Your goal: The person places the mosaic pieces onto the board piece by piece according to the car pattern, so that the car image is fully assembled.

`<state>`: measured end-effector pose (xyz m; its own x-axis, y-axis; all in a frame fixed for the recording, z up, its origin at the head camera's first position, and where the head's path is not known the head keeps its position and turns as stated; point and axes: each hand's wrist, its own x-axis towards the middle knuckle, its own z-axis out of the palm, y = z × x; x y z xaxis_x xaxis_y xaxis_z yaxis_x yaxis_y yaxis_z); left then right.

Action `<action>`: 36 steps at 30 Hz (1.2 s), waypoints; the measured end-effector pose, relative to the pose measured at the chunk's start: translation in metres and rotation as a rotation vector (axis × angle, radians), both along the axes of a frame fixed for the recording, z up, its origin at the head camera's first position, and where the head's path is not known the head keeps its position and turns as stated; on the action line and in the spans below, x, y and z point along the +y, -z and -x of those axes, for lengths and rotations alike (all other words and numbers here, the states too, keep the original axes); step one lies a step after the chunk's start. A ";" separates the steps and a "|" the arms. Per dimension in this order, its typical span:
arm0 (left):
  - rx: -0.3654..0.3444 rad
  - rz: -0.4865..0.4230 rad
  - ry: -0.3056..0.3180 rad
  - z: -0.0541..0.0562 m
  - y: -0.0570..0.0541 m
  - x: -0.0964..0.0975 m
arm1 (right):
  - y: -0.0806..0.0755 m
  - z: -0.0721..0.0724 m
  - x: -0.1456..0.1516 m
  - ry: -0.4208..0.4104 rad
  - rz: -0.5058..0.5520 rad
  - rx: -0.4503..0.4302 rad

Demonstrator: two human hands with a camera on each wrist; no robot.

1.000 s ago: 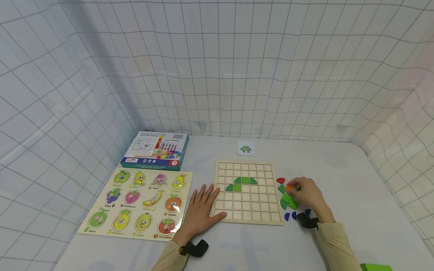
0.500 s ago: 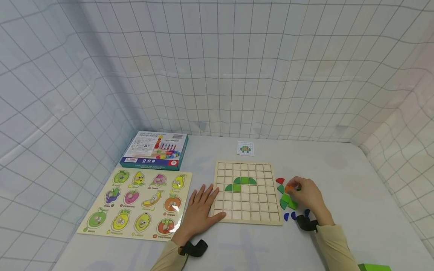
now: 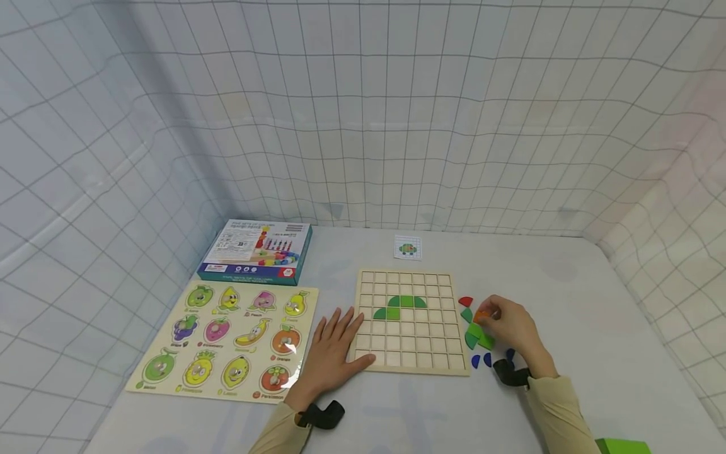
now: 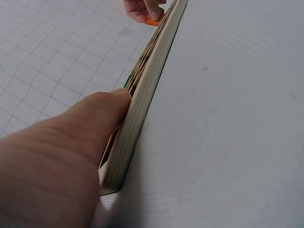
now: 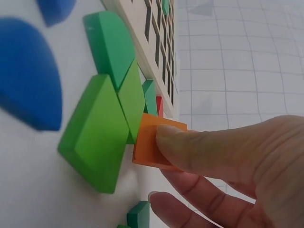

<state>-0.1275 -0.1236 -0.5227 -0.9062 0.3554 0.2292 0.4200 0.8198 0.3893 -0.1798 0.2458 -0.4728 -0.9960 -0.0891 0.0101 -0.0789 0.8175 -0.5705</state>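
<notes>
1. Right hand (image 3: 510, 325): grip pinches the orange block (image 5: 145, 145), thumb over its face, fingers on the other side.
2. Block sits right of the grid board (image 3: 408, 345), at the loose pieces, just beside the light green block (image 5: 92, 137). Touching or not: can't tell.
3. Left hand (image 3: 330, 358): fingers spread, at the board's left edge, thumb on the near rim; nothing held.
4. Doing it well: keep the pinch near one edge so the block's outline stays visible. Lift straight up, likely best, since dragging could nudge the light green block.
5. Keep the block level and squared up in the fingers; a thin, smooth-looking piece may twist under a one-sided thumb.
6. Light left-hand pressure should be enough to steady the board.
7. Versus half a second ago: nearly identical. Head view drifted slightly, so everything sits a touch further left. Same pinch, left hand unmoved, inset green pieces (image 3: 406, 301) in the same cells.
</notes>
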 end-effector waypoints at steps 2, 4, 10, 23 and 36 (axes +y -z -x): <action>-0.004 -0.002 0.000 0.000 0.000 0.000 | 0.000 0.000 0.000 -0.001 -0.004 0.000; -0.003 -0.003 0.000 0.000 0.000 0.000 | 0.000 0.000 0.000 -0.002 -0.005 0.000; 0.001 -0.012 0.002 -0.001 0.000 0.000 | 0.000 -0.001 -0.001 -0.006 0.001 0.012; -0.001 -0.011 0.005 0.000 0.001 -0.001 | -0.008 -0.004 -0.006 -0.015 0.029 0.082; 0.001 -0.009 0.008 0.000 0.000 -0.001 | -0.009 -0.001 -0.047 -0.202 0.203 0.101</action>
<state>-0.1272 -0.1247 -0.5225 -0.9032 0.3603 0.2332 0.4266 0.8131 0.3961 -0.1788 0.1986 -0.4636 -0.9514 -0.2710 0.1462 -0.2929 0.6498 -0.7014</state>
